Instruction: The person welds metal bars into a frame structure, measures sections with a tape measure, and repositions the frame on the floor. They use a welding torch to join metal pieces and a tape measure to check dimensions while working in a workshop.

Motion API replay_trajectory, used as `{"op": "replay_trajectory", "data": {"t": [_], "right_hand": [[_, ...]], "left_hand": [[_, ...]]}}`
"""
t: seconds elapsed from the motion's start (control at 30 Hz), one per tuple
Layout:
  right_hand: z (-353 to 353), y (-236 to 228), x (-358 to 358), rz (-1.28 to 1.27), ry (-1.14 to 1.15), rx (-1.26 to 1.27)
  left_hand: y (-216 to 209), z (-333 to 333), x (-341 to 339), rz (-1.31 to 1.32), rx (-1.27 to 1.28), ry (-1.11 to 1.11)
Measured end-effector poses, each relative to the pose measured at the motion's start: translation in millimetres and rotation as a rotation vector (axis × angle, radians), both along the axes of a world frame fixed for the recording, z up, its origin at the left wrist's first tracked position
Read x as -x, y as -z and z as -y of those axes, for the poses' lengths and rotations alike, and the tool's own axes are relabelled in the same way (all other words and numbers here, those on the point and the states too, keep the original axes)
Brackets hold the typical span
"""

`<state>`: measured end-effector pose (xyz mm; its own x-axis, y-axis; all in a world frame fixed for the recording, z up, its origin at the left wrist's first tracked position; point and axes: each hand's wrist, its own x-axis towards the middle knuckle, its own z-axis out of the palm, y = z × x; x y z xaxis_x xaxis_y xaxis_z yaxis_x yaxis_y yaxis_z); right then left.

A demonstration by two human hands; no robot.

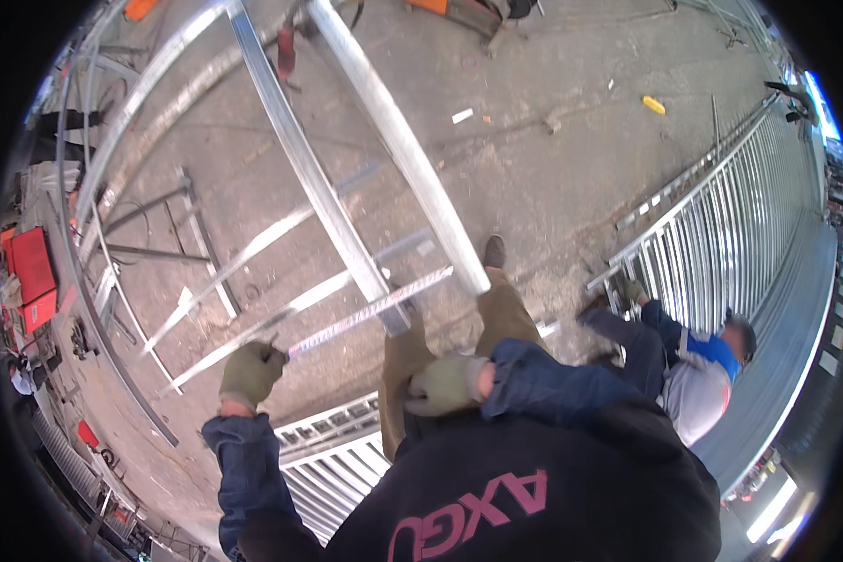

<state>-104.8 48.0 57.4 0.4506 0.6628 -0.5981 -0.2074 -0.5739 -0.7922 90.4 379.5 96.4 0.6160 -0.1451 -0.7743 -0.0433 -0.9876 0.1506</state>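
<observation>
Resting the right grip (443, 386) before the lap, loosely curled; cannot tell whether wholly together or around anything. Clamping the left grip (251, 377) on one end of a pale measuring strip (351, 320). Already laying that strip across the near end of the left metal bar (317, 183), up to the right metal bar (403, 145). Seeing no mark on either, so judging the measuring under way, unfinished. Farther off, seeing a curved rail (147, 70) already meeting the left metal bar.
</observation>
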Motion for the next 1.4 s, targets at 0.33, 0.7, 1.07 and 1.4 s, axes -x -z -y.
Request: {"op": "replay_trajectory", "data": {"t": [0.33,0.7,1.07,1.4], "right_hand": [[304.0,10.7,-2.6,-0.109,0.193,0.053],[422.7,-52.0,-242.8,0.356,0.463,0.211],[259.0,-21.8,-604.9,1.085,0.195,-0.328],[158.5,101.3,-713.7,0.826,-0.744,0.223]], "left_hand": [[-31.1,108.1,52.2,-0.044,0.435,-0.793],[-4.9,348.4,102.6,-0.001,1.141,-1.574],[56.4,490.0,-29.6,0.653,0.764,-0.938],[79.6,518.8,-128.6,0.687,0.647,-1.115]]}}
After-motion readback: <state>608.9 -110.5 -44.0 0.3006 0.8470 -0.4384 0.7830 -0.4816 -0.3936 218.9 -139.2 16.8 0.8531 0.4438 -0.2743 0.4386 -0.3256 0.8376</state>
